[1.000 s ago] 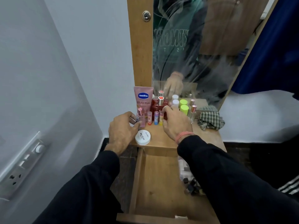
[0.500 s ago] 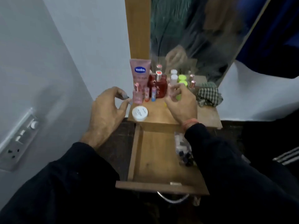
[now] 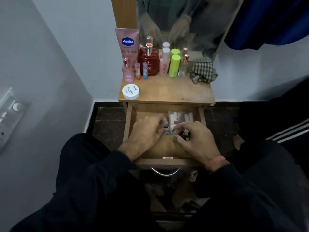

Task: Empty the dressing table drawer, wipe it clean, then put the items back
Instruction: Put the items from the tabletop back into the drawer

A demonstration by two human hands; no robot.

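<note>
**Both hands in open drawer**

Wooden drawer [image 3: 129, 124] is pulled out below the desk [image 3: 175, 91]. Left hand [image 3: 143, 133] fingers are curled, pinching a small blue-tipped item [image 3: 165, 127]. Right hand [image 3: 195, 138] fingers are curled over small dark bottles [image 3: 184, 132]; grip unclear. Pale tubes [image 3: 180, 117] lie far right in the drawer. On the desk: pink tube [image 3: 127, 42], red bottle [image 3: 149, 64], green cylinders [image 3: 174, 66], round white jar [image 3: 131, 91], crumpled checked cloth [image 3: 203, 72]. Mirror [image 3: 184, 22] behind.

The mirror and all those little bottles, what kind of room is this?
Probably a bedroom corner with a dressing table: a mirror above a small wooden top, cosmetics such as a Vaseline tube, and an open drawer.
</note>
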